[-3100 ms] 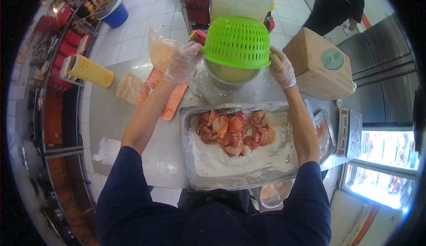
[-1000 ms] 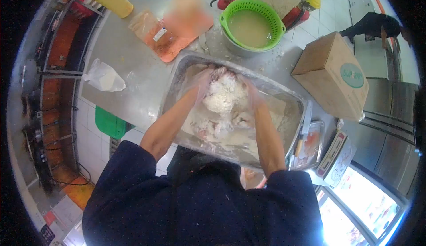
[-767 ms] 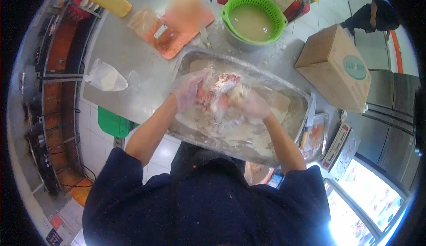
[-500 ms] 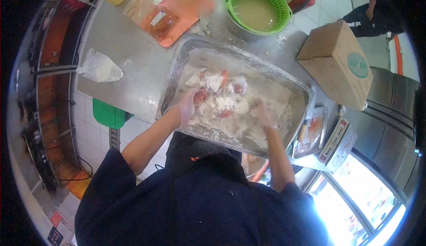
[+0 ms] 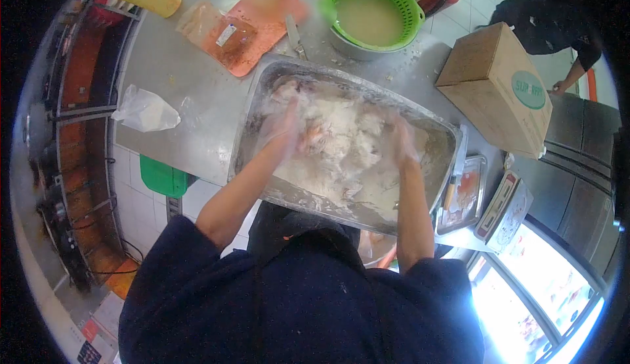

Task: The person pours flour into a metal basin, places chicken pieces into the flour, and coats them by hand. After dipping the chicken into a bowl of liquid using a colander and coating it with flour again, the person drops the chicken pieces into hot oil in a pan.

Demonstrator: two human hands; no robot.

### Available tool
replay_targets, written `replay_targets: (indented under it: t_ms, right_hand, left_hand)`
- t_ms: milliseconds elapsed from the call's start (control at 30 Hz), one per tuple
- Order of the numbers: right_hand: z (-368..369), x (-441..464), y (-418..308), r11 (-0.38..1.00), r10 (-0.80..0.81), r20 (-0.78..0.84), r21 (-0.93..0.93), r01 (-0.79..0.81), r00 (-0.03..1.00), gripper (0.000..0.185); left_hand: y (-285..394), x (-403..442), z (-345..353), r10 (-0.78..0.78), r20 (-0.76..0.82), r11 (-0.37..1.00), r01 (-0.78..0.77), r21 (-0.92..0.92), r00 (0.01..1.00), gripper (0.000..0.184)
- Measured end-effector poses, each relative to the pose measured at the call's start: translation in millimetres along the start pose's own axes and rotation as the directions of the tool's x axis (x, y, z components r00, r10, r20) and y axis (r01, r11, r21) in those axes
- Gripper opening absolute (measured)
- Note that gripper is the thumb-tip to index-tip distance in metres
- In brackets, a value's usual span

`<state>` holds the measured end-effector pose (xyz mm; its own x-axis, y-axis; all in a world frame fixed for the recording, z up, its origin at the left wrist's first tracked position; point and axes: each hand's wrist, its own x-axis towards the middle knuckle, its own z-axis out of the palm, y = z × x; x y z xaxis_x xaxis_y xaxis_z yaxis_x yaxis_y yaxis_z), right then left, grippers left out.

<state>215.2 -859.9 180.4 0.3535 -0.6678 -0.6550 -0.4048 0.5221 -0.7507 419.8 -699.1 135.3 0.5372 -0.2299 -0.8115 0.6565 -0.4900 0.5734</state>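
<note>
A deep metal pan holds white flour and flour-coated pieces of what looks like raw meat, with some red showing through. My left hand, in a thin clear plastic glove, is inside the pan at the left of the pieces, fingers stretched forward and blurred by motion. At their right side is my right hand, gloved too, its blurred fingers pointing away from me. Both hands touch or nearly touch the floured heap, and neither is seen closed around a piece.
Beyond the pan stand a green colander of cloudy liquid and an orange board with a knife. A cardboard box, small tray and scale are right; a plastic bag lies left. A person stands beyond.
Both hands have moved forward in the pan. The floured pieces are shifted about and whiter, with less red showing. The person in the background has moved nearer the box.
</note>
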Motion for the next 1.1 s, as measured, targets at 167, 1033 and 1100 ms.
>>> replay_targets:
  t_ms: [167, 1033, 1100]
  right_hand:
    - [40, 79, 7, 0.976, 0.132, 0.278, -0.202, -0.077, 0.952, 0.066]
    - [-44, -16, 29, 0.995, 0.094, 0.126, -0.044, -0.089, 0.988, 0.043]
    - [-29, 9, 26, 0.985, 0.129, 0.077, 0.103, -0.137, 0.989, 0.045]
  left_hand:
    - [49, -28, 14, 0.091, -0.044, 0.911, -0.065, 0.407, 0.995, 0.086]
    - [49, -54, -24, 0.197, 0.403, 0.925, -0.306, 0.227, 0.894, 0.055]
    - [39, -26, -20, -0.103, 0.053, 0.972, 0.089, 0.219, 0.993, 0.067]
